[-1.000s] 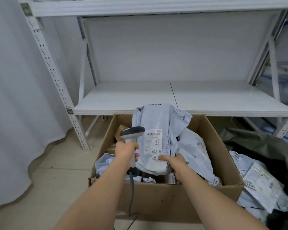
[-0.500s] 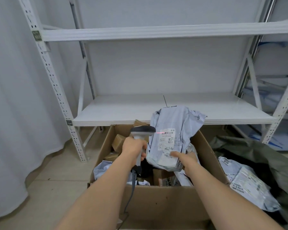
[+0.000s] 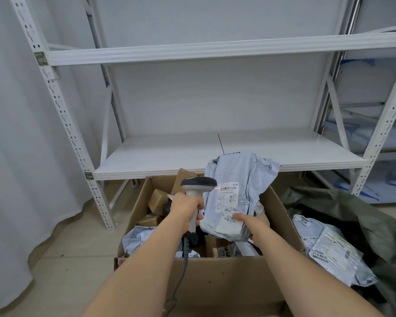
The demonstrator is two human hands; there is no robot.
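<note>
My left hand (image 3: 186,210) grips the handle of a grey and white barcode scanner (image 3: 198,185), whose head points right. A red scan line falls on the white shipping label (image 3: 228,197) of a pale grey mailer bag (image 3: 238,179). My right hand (image 3: 253,225) holds that bag upright by its lower end, thumb on the label. Both hang over an open cardboard box (image 3: 215,280) on the floor, which holds more grey bags and small brown cartons (image 3: 157,200). The scanner's cable (image 3: 181,271) trails down over the box's front wall.
A white metal rack stands behind the box, with a bare lower shelf (image 3: 192,154) and an upper shelf (image 3: 215,50). More labelled mailer bags (image 3: 329,250) lie on a dark green sack (image 3: 364,216) at the right. A white curtain (image 3: 21,156) hangs at the left.
The view has tilted up, so more of the rack shows. The bag and scanner rose over the box, and a red scan line came on across the label.
</note>
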